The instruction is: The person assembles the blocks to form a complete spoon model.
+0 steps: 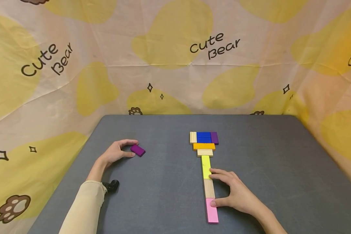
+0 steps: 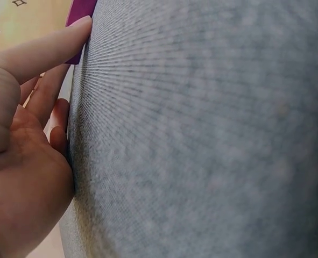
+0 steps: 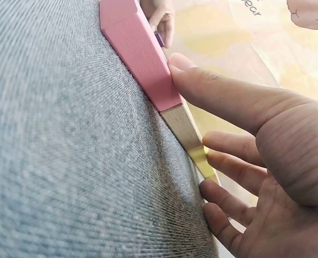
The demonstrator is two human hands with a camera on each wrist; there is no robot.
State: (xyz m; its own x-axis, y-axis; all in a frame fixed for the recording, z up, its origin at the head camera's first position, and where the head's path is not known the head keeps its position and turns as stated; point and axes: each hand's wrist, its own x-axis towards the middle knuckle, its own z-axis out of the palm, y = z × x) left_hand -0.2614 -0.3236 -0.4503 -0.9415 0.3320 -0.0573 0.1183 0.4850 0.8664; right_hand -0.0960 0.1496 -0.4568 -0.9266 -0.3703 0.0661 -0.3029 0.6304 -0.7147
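On the left side of the table, my left hand [image 1: 114, 152] pinches a purple wooden block [image 1: 138, 150] between thumb and finger. The left wrist view shows the thumb against that purple block [image 2: 78, 32]. My right hand [image 1: 237, 191] lies along the right side of a straight column of blocks. Its thumb touches the pink block [image 1: 212, 213], and its fingertips touch the yellow block [image 1: 206, 165]. Between these two sits a plain wood block [image 1: 209, 188]. In the right wrist view the pink block [image 3: 140, 59] is nearest, and the fingers are spread and only slightly bent.
Above the column, a pale block [image 1: 204, 152] and an orange block [image 1: 203, 146] lie crosswise. Beyond them blue blocks [image 1: 203, 137] sit between a striped wood block [image 1: 193, 137] and a dark purple block [image 1: 214, 137]. A printed cloth [image 1: 169, 81] hangs around the grey table [image 1: 163, 201].
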